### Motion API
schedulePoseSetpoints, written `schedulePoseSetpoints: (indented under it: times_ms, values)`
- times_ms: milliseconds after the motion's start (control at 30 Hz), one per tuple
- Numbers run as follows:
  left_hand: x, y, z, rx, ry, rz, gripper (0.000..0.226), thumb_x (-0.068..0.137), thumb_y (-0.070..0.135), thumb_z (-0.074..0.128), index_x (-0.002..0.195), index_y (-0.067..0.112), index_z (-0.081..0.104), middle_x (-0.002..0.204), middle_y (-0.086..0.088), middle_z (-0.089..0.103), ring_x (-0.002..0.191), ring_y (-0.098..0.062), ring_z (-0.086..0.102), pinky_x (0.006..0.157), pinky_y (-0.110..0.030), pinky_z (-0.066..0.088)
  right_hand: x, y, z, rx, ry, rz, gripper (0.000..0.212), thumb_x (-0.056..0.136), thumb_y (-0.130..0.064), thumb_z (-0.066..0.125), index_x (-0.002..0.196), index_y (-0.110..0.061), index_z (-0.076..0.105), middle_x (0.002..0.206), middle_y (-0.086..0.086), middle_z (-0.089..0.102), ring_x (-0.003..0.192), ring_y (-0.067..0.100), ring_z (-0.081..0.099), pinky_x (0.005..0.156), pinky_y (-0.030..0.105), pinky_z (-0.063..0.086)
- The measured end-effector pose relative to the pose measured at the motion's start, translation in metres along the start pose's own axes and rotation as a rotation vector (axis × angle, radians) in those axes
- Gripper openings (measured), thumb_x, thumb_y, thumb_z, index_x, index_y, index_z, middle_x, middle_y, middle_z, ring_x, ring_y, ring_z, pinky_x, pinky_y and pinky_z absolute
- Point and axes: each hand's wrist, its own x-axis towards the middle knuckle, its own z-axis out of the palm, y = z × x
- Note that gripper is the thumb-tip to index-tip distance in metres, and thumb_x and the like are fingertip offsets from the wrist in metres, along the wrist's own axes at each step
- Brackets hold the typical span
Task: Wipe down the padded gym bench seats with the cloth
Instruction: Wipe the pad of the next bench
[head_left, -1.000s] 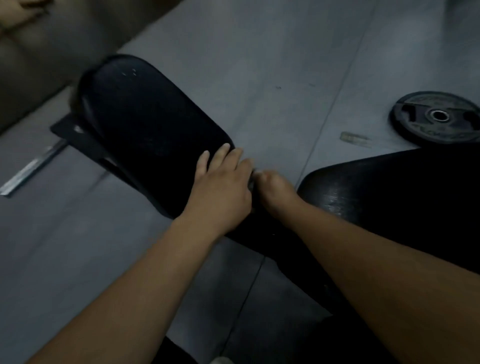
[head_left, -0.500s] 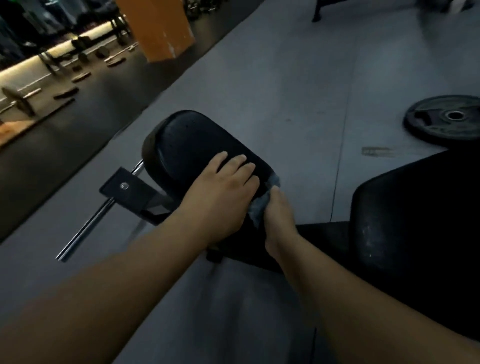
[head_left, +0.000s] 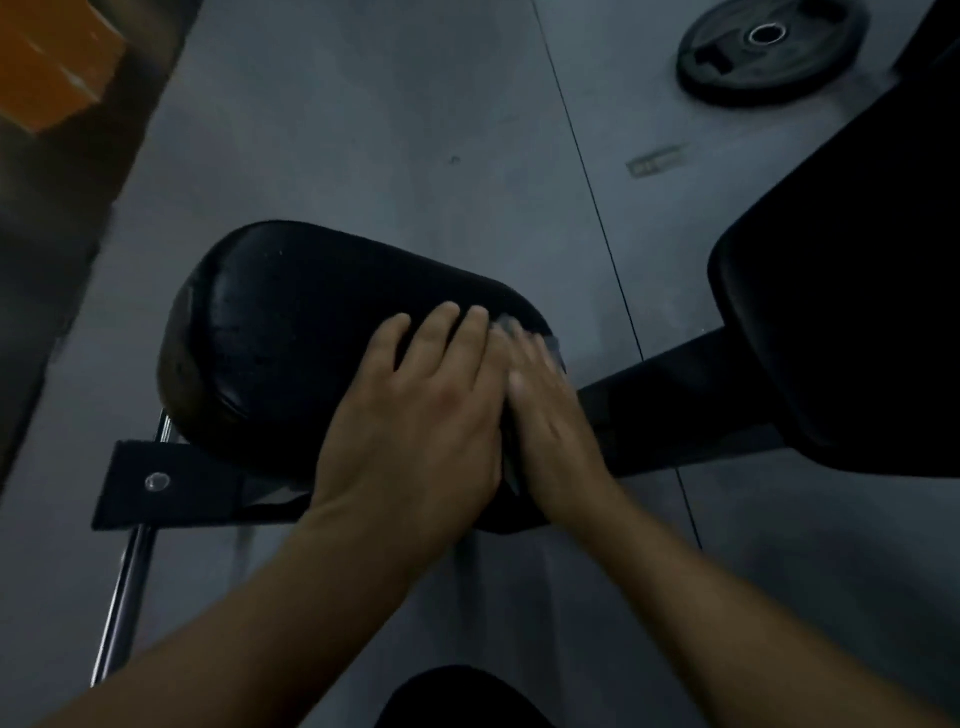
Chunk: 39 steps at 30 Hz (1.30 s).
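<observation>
- We are guessing the small grey cloth (head_left: 554, 349) is soft, light and floppy, so we are pressing on top.
- It is peeking out, crumpled, under our right hand (head_left: 545, 415), at one end of the rounded black padded seat (head_left: 291, 332).
- Both hands are lying flat, fingers straight; our left hand (head_left: 415, 421) is touching the seat beside it.

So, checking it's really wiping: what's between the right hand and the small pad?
The grey cloth, flat under the right hand on the small pad, per the head view.
</observation>
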Motion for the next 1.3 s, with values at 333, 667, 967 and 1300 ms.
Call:
schedulePoseSetpoints:
  times_ms: [333,667,967,1300]
  values:
    - [0.004,-0.001,0.004,0.079,0.042,-0.125,0.058,0.094,0.034,0.034,0.146,0.012,0.045,0.155,-0.012,0.040,0.146,-0.030,0.033,0.117,-0.054,0.023,0.025,-0.017,0.002,0.094,-0.011,-0.051,0.054,0.101,-0.051,0.016,0.154,-0.042,0.025,0.164,-0.018,0.018,0.151,0.000,0.007,0.125,0.038,0.005]
    - [0.007,0.007,0.000,0.120,0.023,-0.282,0.061,0.092,0.036,0.033,0.148,0.014,0.042,0.157,-0.006,0.039,0.147,-0.022,0.031,0.120,-0.048,0.022,0.063,-0.007,-0.002,-0.124,-0.075,-0.118,0.059,0.101,-0.045,0.013,0.159,-0.032,0.019,0.167,-0.008,0.012,0.154,0.013,0.005,0.124,0.041,0.003]
    - [0.016,0.012,-0.004,0.201,-0.053,-0.305,0.064,0.089,0.038,0.035,0.147,0.012,0.045,0.154,-0.006,0.043,0.145,-0.020,0.035,0.116,-0.050,0.025,0.077,-0.012,-0.008,-0.118,-0.066,-0.049,0.053,0.107,-0.041,0.019,0.159,-0.031,0.019,0.167,-0.007,0.012,0.154,0.017,0.004,0.123,0.040,0.001]
    - [0.014,0.014,-0.003,0.189,-0.015,-0.267,0.062,0.088,0.038,0.037,0.143,0.013,0.051,0.150,-0.006,0.048,0.142,-0.020,0.040,0.116,-0.048,0.027,0.065,0.009,-0.016,-0.137,-0.093,-0.050,0.057,0.104,-0.048,0.016,0.159,-0.032,0.012,0.167,-0.009,0.007,0.154,0.014,-0.001,0.122,0.038,-0.002]
